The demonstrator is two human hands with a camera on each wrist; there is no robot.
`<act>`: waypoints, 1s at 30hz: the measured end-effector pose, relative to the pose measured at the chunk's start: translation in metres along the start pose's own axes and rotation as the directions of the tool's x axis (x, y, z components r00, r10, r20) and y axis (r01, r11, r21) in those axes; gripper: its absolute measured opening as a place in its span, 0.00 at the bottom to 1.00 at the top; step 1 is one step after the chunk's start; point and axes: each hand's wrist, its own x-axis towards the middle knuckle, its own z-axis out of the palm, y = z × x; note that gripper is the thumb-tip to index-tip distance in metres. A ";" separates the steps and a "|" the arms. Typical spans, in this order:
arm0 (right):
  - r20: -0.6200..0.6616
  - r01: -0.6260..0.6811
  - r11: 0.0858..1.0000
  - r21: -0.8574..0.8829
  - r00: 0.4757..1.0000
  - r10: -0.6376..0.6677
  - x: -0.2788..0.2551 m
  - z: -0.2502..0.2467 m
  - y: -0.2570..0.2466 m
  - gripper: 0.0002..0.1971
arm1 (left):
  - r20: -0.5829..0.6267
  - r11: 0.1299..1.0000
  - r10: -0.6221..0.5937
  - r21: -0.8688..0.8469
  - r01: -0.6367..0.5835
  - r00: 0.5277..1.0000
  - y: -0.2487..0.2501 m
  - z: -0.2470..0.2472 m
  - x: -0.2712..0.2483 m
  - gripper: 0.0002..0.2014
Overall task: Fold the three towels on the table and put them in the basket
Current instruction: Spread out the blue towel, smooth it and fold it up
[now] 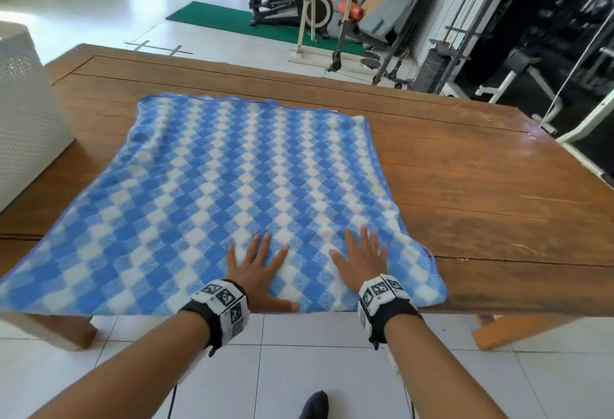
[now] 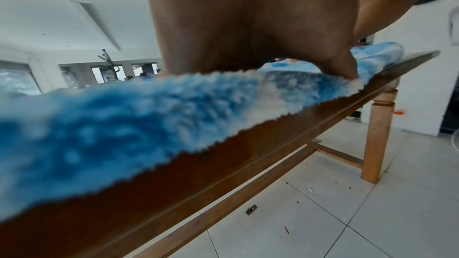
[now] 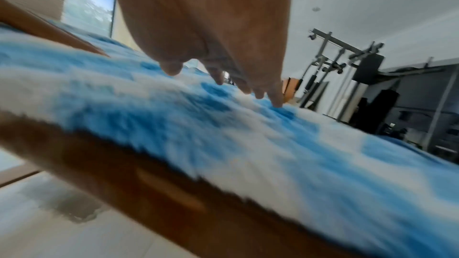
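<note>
A blue-and-white checked towel (image 1: 232,192) lies spread flat on the wooden table (image 1: 481,186), its near edge along the table's front edge. My left hand (image 1: 257,270) presses flat on the towel near that edge, fingers spread. Beside it, my right hand (image 1: 360,260) also lies flat on the towel, close to its right corner. In the left wrist view the left hand (image 2: 248,26) rests on the fluffy towel (image 2: 124,121). In the right wrist view the fingertips (image 3: 277,103) of the right hand touch the towel (image 3: 223,125). A white perforated basket (image 1: 26,126) stands at the table's left end.
Bare tabletop lies to the right of the towel and behind it. Gym machines (image 1: 299,9) and a green mat (image 1: 232,23) stand on the tiled floor beyond the table. My foot (image 1: 314,405) shows below the table's front edge.
</note>
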 end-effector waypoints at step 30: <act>0.423 0.661 0.717 -0.222 0.728 -0.540 -0.026 0.054 -0.269 0.36 | -0.030 0.074 -0.968 -0.983 0.171 0.249 -0.255 0.016 -0.158 0.10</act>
